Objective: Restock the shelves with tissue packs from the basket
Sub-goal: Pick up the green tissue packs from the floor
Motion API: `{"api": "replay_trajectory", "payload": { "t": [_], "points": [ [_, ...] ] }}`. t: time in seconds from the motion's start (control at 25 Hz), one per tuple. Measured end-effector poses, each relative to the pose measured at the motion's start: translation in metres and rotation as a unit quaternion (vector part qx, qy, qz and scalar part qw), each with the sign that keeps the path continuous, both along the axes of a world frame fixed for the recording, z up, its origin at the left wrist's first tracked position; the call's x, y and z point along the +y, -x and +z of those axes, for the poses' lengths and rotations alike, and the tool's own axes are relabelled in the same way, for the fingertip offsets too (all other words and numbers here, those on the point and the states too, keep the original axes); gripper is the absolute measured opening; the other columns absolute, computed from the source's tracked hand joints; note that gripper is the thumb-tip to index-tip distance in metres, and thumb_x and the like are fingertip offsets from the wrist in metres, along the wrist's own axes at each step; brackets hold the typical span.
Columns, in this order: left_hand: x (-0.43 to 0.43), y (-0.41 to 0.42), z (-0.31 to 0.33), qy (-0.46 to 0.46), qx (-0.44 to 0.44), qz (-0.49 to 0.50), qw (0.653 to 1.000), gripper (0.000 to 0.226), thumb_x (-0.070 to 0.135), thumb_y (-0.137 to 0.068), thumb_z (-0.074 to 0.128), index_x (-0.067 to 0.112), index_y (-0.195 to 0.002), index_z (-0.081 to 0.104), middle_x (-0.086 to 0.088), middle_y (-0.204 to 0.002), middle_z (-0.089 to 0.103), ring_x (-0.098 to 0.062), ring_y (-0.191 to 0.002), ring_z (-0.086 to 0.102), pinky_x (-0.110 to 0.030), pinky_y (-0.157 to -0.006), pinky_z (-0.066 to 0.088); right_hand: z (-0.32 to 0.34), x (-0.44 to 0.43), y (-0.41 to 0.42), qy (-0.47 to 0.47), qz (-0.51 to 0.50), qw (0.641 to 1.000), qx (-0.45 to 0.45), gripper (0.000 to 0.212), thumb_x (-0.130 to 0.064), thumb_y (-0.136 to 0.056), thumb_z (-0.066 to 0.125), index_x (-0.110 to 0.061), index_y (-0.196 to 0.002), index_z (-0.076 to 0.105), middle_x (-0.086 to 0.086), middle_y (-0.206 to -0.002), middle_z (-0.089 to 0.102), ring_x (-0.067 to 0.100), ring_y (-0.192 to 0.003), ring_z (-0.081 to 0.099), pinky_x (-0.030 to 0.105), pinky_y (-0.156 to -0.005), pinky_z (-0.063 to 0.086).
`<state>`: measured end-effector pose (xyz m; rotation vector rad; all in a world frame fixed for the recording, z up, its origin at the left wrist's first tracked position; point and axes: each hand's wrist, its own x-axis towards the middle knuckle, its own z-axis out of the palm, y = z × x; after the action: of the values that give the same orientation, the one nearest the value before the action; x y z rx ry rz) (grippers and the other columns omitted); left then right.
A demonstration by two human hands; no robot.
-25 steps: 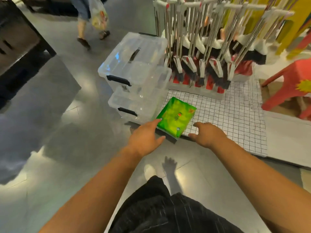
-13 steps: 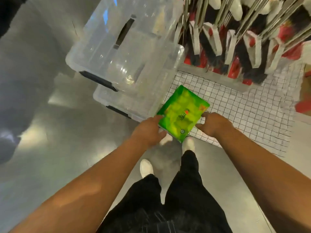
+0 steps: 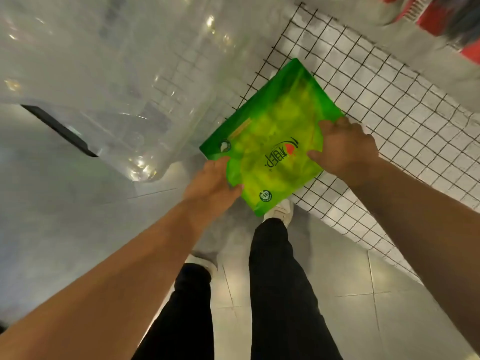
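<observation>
A green tissue pack (image 3: 270, 136) lies tilted over the front corner of a low white shelf covered by a black wire grid (image 3: 389, 120). My left hand (image 3: 211, 181) grips the pack's near left edge, thumb on top. My right hand (image 3: 342, 146) grips its right edge, fingers curled over the top. The pack's near corner juts out past the shelf edge above my shoe. No basket is in view.
Stacked clear plastic storage boxes (image 3: 117, 74) with black handles stand directly left of the pack. Red and dark goods (image 3: 454, 24) sit at the far right. My legs and white shoes (image 3: 279, 210) stand on the grey tiled floor below.
I have bent down much closer to the shelf. Both hands went from reaching beside the pack to gripping its left and right edges.
</observation>
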<state>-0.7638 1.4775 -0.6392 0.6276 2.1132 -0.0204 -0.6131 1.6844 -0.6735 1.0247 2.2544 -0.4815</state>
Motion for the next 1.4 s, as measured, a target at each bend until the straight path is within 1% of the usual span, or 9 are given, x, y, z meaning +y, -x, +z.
{"api": "replay_trajectory", "payload": {
  "t": [0.2, 0.36, 0.48, 0.64, 0.8, 0.92, 1.08, 1.28, 1.4],
  "points": [
    [0.009, -0.018, -0.103, 0.016, 0.057, 0.040, 0.997, 0.081, 0.048, -0.081, 0.069, 0.012, -0.143, 0.032, -0.018, -0.136, 0.035, -0.040, -0.118, 0.047, -0.043, -0.098, 0.041, -0.102, 0.030, -0.007, -0.022, -0.011, 1.000, 0.019, 0.109, -0.063, -0.075, 0.068, -0.010, -0.152, 0.014, 0.030, -0.148, 0.024, 0.047, -0.131, 0.033, 0.054, -0.100, 0.037],
    [0.019, -0.026, -0.139, 0.045, 0.041, 0.216, 0.974, 0.096, 0.055, -0.078, 0.071, 0.016, -0.146, 0.017, -0.017, -0.140, 0.020, -0.042, -0.118, 0.047, -0.042, -0.100, 0.042, -0.138, 0.042, -0.017, 0.033, -0.102, 0.993, 0.043, 0.136, -0.065, -0.055, 0.079, -0.015, -0.154, 0.000, 0.026, -0.150, 0.024, 0.043, -0.134, 0.033, 0.056, -0.100, 0.040],
    [0.023, -0.033, -0.147, -0.011, 0.059, 0.268, 0.961, 0.088, 0.049, -0.075, 0.075, 0.021, -0.141, 0.023, -0.013, -0.138, 0.020, -0.040, -0.112, 0.052, -0.042, -0.098, 0.046, -0.133, 0.039, -0.024, 0.046, -0.150, 0.986, 0.062, 0.131, -0.057, -0.053, 0.086, -0.012, -0.151, 0.011, 0.024, -0.143, 0.031, 0.043, -0.129, 0.037, 0.055, -0.098, 0.040],
    [0.012, -0.035, -0.148, -0.060, 0.062, 0.177, 0.980, 0.076, 0.047, -0.073, 0.077, 0.030, -0.134, 0.034, -0.004, -0.143, 0.018, -0.034, -0.119, 0.049, -0.046, -0.102, 0.044, -0.122, 0.010, -0.075, 0.084, -0.217, 0.972, 0.018, 0.115, -0.049, -0.054, 0.089, -0.011, -0.142, 0.026, 0.018, -0.135, 0.038, 0.037, -0.124, 0.044, 0.050, -0.094, 0.044],
    [0.020, -0.021, -0.154, -0.112, 0.073, 0.197, 0.971, 0.083, 0.044, -0.072, 0.079, 0.024, -0.139, 0.033, -0.007, -0.142, 0.025, -0.026, -0.124, 0.044, -0.040, -0.105, 0.042, -0.124, 0.012, -0.119, 0.127, -0.263, 0.956, 0.009, 0.098, -0.060, -0.057, 0.081, -0.015, -0.132, 0.038, 0.015, -0.126, 0.051, 0.035, -0.110, 0.055, 0.048, -0.085, 0.050],
    [0.026, -0.010, -0.167, -0.129, -0.005, 0.350, 0.928, 0.108, 0.048, -0.061, 0.085, 0.027, -0.145, 0.020, -0.002, -0.141, 0.039, -0.022, -0.125, 0.046, -0.042, -0.105, 0.044, -0.139, 0.024, -0.099, 0.188, -0.425, 0.876, 0.128, 0.090, -0.048, -0.070, 0.078, -0.019, -0.142, 0.033, 0.001, -0.125, 0.051, 0.023, -0.112, 0.052, 0.041, -0.092, 0.048],
    [0.022, -0.009, -0.181, -0.181, -0.144, 0.483, 0.845, 0.105, 0.019, -0.066, 0.087, 0.019, -0.144, 0.018, 0.000, -0.130, 0.052, -0.020, -0.116, 0.057, -0.047, -0.095, 0.052, -0.150, 0.017, -0.087, 0.246, -0.517, 0.793, 0.211, 0.083, -0.037, -0.074, 0.079, -0.026, -0.141, 0.033, -0.005, -0.122, 0.054, 0.020, -0.109, 0.055, 0.031, -0.081, 0.050],
    [0.023, -0.011, -0.155, -0.146, -0.125, 0.460, 0.867, 0.095, 0.021, -0.072, 0.085, 0.026, -0.144, 0.023, 0.003, -0.128, 0.055, -0.019, -0.114, 0.058, -0.045, -0.091, 0.054, -0.127, -0.006, -0.106, 0.256, -0.575, 0.735, 0.252, 0.088, -0.046, -0.049, 0.091, -0.036, -0.120, 0.039, -0.004, -0.121, 0.058, 0.021, -0.110, 0.061, 0.047, -0.088, 0.055],
    [0.023, -0.016, -0.109, -0.145, -0.146, 0.410, 0.888, 0.089, 0.018, -0.076, 0.081, 0.027, -0.145, 0.026, 0.004, -0.126, 0.057, -0.015, -0.109, 0.062, -0.041, -0.088, 0.056, -0.080, -0.020, -0.128, 0.246, -0.616, 0.707, 0.244, 0.097, -0.049, -0.053, 0.087, -0.034, -0.132, 0.032, -0.005, -0.119, 0.057, 0.023, -0.106, 0.062, 0.049, -0.090, 0.054]
  ]
}}
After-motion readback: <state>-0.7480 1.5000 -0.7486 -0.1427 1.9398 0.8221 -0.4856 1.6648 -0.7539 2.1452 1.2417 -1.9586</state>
